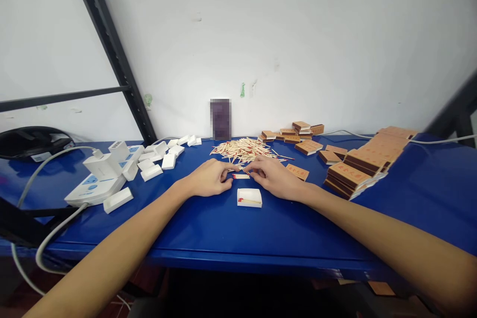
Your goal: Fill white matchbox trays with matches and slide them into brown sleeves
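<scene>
My left hand rests on the blue table, index finger and thumb apart at the left end of a small row of matches. Their red heads point left. Across from it, my right hand has its fingers bent together at the row's other end, seemingly pinching a match, though the fingertips partly hide it. Just in front of the hands lies a white matchbox tray, open side up, with a few matches along its near side. Beyond the fingertips spreads a large heap of loose matches.
White matchbox trays lie scattered at left, near a power strip with chargers and cables. Brown matchbox sleeves are stacked at right; one sleeve lies beside my right hand. A pixelated dark object leans against the wall.
</scene>
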Demonstrator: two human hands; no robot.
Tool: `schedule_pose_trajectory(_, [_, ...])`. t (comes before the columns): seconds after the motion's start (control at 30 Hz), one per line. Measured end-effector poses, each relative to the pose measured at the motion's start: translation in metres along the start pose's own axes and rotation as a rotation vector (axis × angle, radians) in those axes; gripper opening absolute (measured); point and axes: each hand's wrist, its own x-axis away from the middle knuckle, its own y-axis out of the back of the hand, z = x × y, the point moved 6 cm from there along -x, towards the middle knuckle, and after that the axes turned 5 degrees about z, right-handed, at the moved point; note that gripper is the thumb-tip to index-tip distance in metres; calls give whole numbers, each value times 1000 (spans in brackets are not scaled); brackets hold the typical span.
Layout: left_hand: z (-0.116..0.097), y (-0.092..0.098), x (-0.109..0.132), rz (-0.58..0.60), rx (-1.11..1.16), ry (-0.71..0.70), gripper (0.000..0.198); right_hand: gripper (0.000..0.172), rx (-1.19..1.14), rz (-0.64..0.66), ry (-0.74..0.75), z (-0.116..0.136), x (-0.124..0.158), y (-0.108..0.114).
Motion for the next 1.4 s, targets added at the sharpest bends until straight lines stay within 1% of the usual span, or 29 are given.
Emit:
schedule_pose_trajectory(0.13, [1, 1, 0, -3, -71, 10, 47, 24, 6, 2, 10, 0, 0, -1])
schedule_pose_trajectory(0.3, [3, 0, -1, -8, -123, 5, 35, 24, 3, 19, -2, -1, 0, -3])
schedule_pose_trajectory(0.4, [2, 0, -1, -5, -129, -11, 32, 25, 5, 24, 0, 0, 0, -3])
schedule_pose_trajectory(0.63, [-1, 1, 1, 9, -111, -20, 31, 24, -17, 23, 43, 0, 1, -3])
schedule_pose_trajectory(0.97, [0, 1, 0, 0, -123, -31, 31, 23, -9, 30, 42, 0, 0, -4])
schedule_pose_trajectory(1.07, [2, 2, -1, -17, -149, -25, 31, 25, -8, 6, 14, -1, 0, -2])
schedule_pose_trajectory(1.17, [5, 4, -1, -60, -167, 1, 31, 29, 18, -31, -24, -4, -1, 1])
schedule_pose_trajectory(1.27, [8, 6, -1, -78, -175, 26, 25, 30, 35, -36, -48, -7, -2, 1])
schedule_pose_trajectory(1.4, [9, 5, -1, -77, -169, 28, 22, 34, 19, -25, -13, -7, -2, 0])
